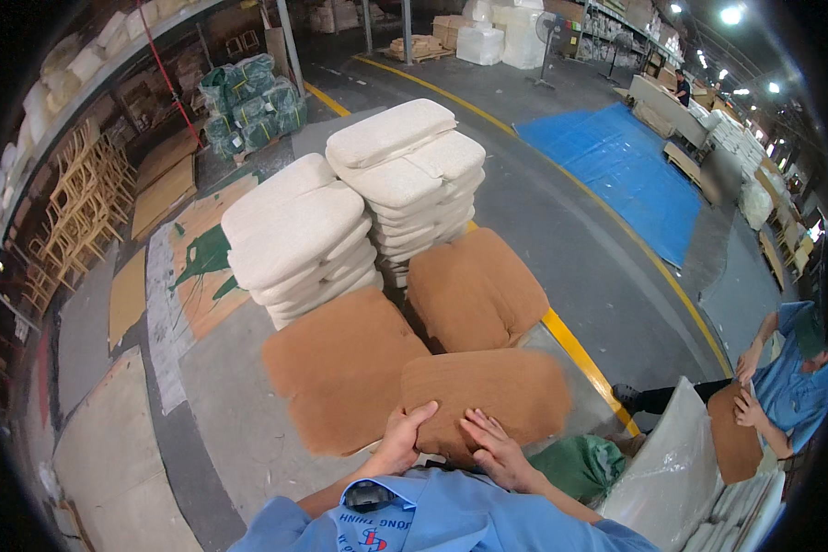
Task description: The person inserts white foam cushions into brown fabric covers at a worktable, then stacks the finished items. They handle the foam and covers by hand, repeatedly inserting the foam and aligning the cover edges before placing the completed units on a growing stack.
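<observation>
A brown, rounded cushion (506,391) is in front of my body. My left hand (405,439) grips its near left edge, thumb on top and the other fingers mostly hidden. On the cushion's near side my right hand (495,445) lies flat with its fingers stretched out. Another brown cushion (336,359) lies to the left, partly beneath or behind the one I touch. Beyond is a third brown cushion (474,285), near the white stacks.
White cushions stand in two stacks, a left stack (294,225) and a taller right stack (405,170). At right a co-worker (796,368) in blue holds a brown piece (734,432). A green bag (580,465) sits by my right arm. A blue tarp (616,166) covers floor farther off.
</observation>
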Tool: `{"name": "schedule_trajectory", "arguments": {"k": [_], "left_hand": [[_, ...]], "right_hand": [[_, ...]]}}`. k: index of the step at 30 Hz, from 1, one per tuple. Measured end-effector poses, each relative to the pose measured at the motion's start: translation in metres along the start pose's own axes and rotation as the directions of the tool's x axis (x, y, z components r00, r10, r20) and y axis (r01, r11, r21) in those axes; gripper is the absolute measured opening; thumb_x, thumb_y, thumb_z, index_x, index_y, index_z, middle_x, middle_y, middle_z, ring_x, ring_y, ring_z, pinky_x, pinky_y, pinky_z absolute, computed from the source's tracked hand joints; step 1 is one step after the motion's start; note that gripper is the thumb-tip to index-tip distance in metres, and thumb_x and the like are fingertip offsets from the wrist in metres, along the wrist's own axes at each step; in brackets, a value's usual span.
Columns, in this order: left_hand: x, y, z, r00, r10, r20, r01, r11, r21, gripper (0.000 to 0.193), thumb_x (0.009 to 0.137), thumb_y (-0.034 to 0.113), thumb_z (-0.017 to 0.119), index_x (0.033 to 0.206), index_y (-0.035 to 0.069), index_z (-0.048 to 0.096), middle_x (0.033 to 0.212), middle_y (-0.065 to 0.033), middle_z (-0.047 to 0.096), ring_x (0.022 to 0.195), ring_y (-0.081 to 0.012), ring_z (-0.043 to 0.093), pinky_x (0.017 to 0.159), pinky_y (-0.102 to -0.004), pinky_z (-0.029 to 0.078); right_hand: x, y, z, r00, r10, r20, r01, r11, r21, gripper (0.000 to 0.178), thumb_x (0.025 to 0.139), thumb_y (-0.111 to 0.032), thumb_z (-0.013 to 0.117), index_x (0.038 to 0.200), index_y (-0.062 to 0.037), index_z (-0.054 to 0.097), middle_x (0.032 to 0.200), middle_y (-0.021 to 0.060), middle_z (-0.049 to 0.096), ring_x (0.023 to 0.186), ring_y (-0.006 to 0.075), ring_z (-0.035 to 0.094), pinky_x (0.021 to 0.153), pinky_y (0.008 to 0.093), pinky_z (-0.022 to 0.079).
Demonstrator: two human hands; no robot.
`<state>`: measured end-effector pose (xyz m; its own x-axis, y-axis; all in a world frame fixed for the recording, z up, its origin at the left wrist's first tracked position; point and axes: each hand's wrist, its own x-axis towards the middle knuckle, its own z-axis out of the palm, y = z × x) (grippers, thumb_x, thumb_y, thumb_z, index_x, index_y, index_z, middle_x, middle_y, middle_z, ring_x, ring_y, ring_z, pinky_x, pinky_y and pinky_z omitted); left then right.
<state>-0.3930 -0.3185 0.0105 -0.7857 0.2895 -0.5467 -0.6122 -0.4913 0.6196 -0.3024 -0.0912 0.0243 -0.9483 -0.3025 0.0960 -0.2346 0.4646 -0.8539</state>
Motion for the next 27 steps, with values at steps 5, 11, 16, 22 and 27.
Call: {"name": "schedule_trajectory", "arguments": {"k": [5, 11, 16, 22, 27], "left_hand": [[0.089, 0.016, 0.045, 0.996, 0.086, -0.033, -0.089, 0.990, -0.111, 0.052, 0.097, 0.016, 0.074, 0.143, 0.001, 0.055, 0.135, -0.0143, 0.067, 0.125, -0.0306, 0.066, 0.102, -0.0483, 0.058], [0.207, 0.067, 0.085, 0.980, 0.195, -0.037, -0.198, 0.973, -0.117, 0.062, 0.097, 0.023, 0.076, 0.150, 0.003, 0.050, 0.144, -0.0138, 0.064, 0.129, -0.0317, 0.065, 0.106, -0.0523, 0.056], [0.291, 0.113, 0.062, 0.997, -0.012, 0.077, 0.012, 1.000, -0.004, 0.078, 0.098, 0.040, 0.077, 0.161, 0.014, 0.038, 0.155, -0.0094, 0.055, 0.137, -0.0303, 0.058, 0.109, -0.0554, 0.051], [0.285, 0.062, 0.037, 0.950, -0.303, -0.070, 0.307, 0.879, 0.364, 0.092, 0.101, 0.053, 0.070, 0.172, 0.023, 0.019, 0.160, -0.0135, 0.051, 0.128, -0.0253, 0.065, 0.099, -0.0462, 0.055], [0.215, 0.004, 0.036, 0.907, -0.413, -0.079, 0.414, 0.846, 0.337, 0.077, 0.105, 0.043, 0.068, 0.168, 0.020, 0.032, 0.155, -0.0058, 0.057, 0.119, -0.0179, 0.068, 0.101, -0.0367, 0.054]], "right_hand": [[0.023, 0.079, -0.063, 0.890, 0.342, -0.301, -0.224, 0.904, 0.365, 0.055, 0.112, -0.047, 0.051, 0.139, -0.0013, 0.066, 0.136, 0.0170, 0.071, 0.132, 0.0318, 0.063, 0.112, 0.0419, 0.047], [0.038, 0.177, -0.169, 0.685, 0.649, -0.330, -0.431, 0.727, 0.534, 0.054, 0.114, -0.047, 0.047, 0.133, -0.0009, 0.068, 0.118, 0.0096, 0.075, 0.109, 0.0190, 0.069, 0.093, 0.0342, 0.052], [0.082, 0.222, -0.223, 0.696, 0.687, -0.207, -0.517, 0.680, 0.519, 0.052, 0.114, -0.046, 0.048, 0.135, -0.0013, 0.065, 0.109, 0.0063, 0.074, 0.099, 0.0165, 0.068, 0.086, 0.0312, 0.052], [0.124, 0.258, -0.225, 0.775, 0.620, -0.122, -0.565, 0.767, 0.304, 0.041, 0.112, -0.034, 0.056, 0.132, 0.0004, 0.067, 0.104, 0.0050, 0.074, 0.085, 0.0125, 0.066, 0.077, 0.0276, 0.052], [0.163, 0.304, -0.201, 0.592, 0.793, 0.141, -0.743, 0.471, 0.476, 0.040, 0.110, -0.038, 0.058, 0.129, -0.0044, 0.067, 0.108, 0.0080, 0.075, 0.092, 0.0168, 0.071, 0.079, 0.0325, 0.055]]}}
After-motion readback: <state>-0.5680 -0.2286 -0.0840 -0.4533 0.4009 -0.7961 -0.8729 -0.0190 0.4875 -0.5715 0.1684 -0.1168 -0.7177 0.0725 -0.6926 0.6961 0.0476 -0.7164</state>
